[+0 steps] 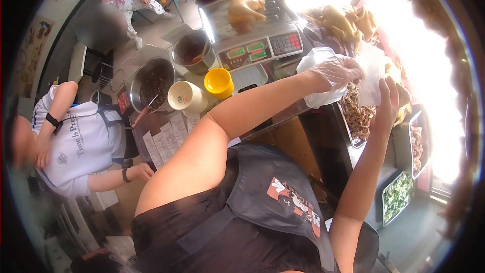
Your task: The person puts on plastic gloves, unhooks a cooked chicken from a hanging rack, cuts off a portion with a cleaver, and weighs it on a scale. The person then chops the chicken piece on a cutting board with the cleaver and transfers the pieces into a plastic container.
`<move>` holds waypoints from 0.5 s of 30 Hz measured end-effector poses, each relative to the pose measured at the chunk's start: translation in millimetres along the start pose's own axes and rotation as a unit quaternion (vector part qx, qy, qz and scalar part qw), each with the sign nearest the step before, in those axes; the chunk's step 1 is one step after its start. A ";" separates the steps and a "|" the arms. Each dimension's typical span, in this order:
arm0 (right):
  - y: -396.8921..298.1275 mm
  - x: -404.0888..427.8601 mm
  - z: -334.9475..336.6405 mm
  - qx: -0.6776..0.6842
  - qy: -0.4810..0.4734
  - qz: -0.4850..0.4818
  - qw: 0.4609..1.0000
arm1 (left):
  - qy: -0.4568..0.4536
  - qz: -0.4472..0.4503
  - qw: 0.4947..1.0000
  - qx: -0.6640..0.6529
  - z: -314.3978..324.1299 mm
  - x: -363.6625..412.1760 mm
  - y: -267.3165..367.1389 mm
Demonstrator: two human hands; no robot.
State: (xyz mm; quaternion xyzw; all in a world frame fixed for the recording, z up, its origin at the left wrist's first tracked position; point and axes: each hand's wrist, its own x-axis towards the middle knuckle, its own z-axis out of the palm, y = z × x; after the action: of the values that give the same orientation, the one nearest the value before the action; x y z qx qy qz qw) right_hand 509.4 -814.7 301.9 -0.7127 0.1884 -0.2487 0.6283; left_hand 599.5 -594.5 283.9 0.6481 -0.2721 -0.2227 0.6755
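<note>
My left hand point(339, 72), in a clear disposable plastic glove, grips the near edge of a translucent plastic bag or sheet point(369, 77). My bare right hand point(386, 100) is at the opposite edge, fingers fairly straight; it seems to hold that edge, though the thumb is hard to see. Just below the plastic lies a metal tray point(357, 142) of shredded brown meat point(354, 115). White plastic containers or bags point(316, 57) sit beneath and beside my left wrist, partly hidden by it.
A digital scale point(261, 51) carries a whole cooked bird point(246, 11). Nearby are steel pots point(153, 79), yellow bowls point(219, 83), stacked paper cups point(185, 96), a wooden-handled knife point(146, 110) and receipts point(166, 140). More poultry point(341, 22) lies beyond. A co-worker point(91, 136) stands at left.
</note>
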 end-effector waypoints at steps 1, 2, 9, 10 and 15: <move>0.4 -1.0 -2.4 -0.003 0.001 0.000 1.000 | -0.007 -0.013 1.000 0.002 2.3 2.4 -1.4; 2.1 -1.5 -4.9 0.002 0.000 0.003 1.000 | -0.009 -0.012 1.000 0.000 3.0 3.4 -3.4; -10.5 -23.2 -18.7 -0.072 -0.036 -0.008 0.997 | -0.082 0.013 0.988 0.129 20.5 9.4 -6.0; -12.3 -27.6 -20.1 -0.072 -0.035 -0.009 0.997 | -0.094 0.065 0.980 0.160 23.9 11.1 -12.2; 3.6 -35.5 -43.3 -0.060 -0.042 -0.021 0.997 | -0.056 0.205 0.891 0.400 51.6 28.0 -29.6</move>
State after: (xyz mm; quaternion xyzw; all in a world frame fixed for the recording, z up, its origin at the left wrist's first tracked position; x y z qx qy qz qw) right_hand 455.4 -829.3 297.8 -0.7628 0.1617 -0.2199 0.5862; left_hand 588.3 -653.5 257.2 0.7796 -0.5026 0.0127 0.3735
